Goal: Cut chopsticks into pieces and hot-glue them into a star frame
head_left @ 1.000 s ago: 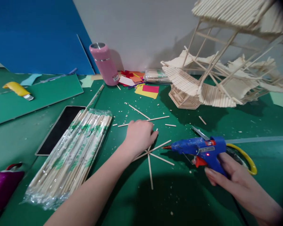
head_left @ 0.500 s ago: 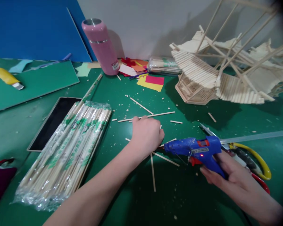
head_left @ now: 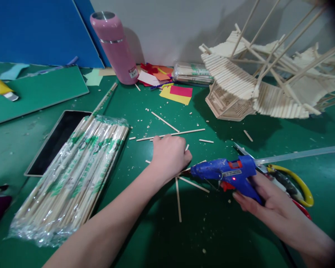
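My left hand [head_left: 171, 154] is closed, fingers curled down over a star of thin wooden sticks [head_left: 178, 199]. A pale stick end pokes out beside its thumb; the fingertips and the centre of the star are hidden. In my right hand [head_left: 264, 203] is a blue hot glue gun [head_left: 223, 169], its red light lit and a long clear glue stick [head_left: 298, 154] sticking out of the back. Its nozzle reaches the sticks just right of my left wrist. Beyond my left hand lie more loose sticks [head_left: 190, 131].
Plastic-wrapped chopsticks [head_left: 75, 175] overlap a dark tablet-like slab [head_left: 57, 143] on the left. A pink flask [head_left: 115, 50] stands at the back by coloured paper [head_left: 175, 95]. A large stick-built model [head_left: 231, 78] occupies the back right. Scissors [head_left: 304, 186] lie behind my right hand.
The whole view has shifted slightly, so everything sits a little further left and higher. Both hands and the glue gun keep nearly the same place relative to the sticks.
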The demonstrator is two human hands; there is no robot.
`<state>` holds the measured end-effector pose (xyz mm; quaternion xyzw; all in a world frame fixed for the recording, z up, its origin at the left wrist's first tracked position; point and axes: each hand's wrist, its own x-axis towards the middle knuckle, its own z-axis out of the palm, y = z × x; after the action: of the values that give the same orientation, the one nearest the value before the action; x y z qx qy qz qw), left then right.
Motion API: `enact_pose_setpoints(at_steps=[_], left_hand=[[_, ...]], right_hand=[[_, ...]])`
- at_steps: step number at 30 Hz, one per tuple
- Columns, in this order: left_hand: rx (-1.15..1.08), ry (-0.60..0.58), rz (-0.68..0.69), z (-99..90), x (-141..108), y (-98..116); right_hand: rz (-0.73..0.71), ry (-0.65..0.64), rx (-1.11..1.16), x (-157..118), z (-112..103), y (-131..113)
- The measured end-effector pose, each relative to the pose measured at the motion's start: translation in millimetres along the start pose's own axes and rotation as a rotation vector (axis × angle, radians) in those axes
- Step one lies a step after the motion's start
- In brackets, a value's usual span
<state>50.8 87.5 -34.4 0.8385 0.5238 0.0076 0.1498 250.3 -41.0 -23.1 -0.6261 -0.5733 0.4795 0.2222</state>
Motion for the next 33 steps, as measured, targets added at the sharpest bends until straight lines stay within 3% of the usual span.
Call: enact_pose_setpoints(at_steps=[11,19,33], left_hand=[[-0.041,0.013,-0.035,-0.7,1.2,-2.2],[-0.055,0.016,-0.038,0.1,2.3,-3.7],[-0.07,0.004,-0.008,-0.7,1.6,-5.3]], right_hand=[[-0.039,0.009,-0.064,3.1,2.9,-6.1],[0.02,0.023,-0.071,3.9,3.3,-2.9],[0.014,0.005,-0.26,6.4,0.4,0.2]])
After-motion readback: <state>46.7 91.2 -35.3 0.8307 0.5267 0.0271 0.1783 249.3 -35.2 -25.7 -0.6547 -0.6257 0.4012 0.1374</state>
